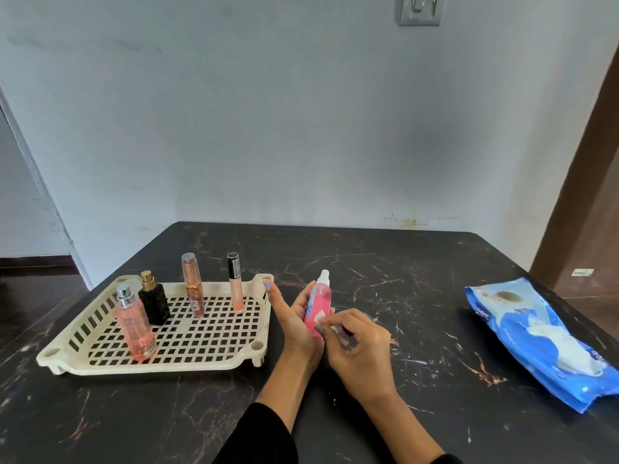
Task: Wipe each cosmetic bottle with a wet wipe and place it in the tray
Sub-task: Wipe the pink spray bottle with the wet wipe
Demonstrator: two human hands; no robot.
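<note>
Pink spray bottle (317, 304) held above tabletop middle, just right of tray (100, 363) right edge, tilted, white cap up. Left hand (294, 316) cradling bottle from behind, fingers curled round body. Right hand (355, 343) pinching small white wipe (320, 317) against bottle lower front. Judged light, stiff plastic, likely slippery when wet; best gripped at mid-body, not cap. Four bottles already upright in tray. Blue wipes pack (536, 339) at tabletop right edge.
</note>
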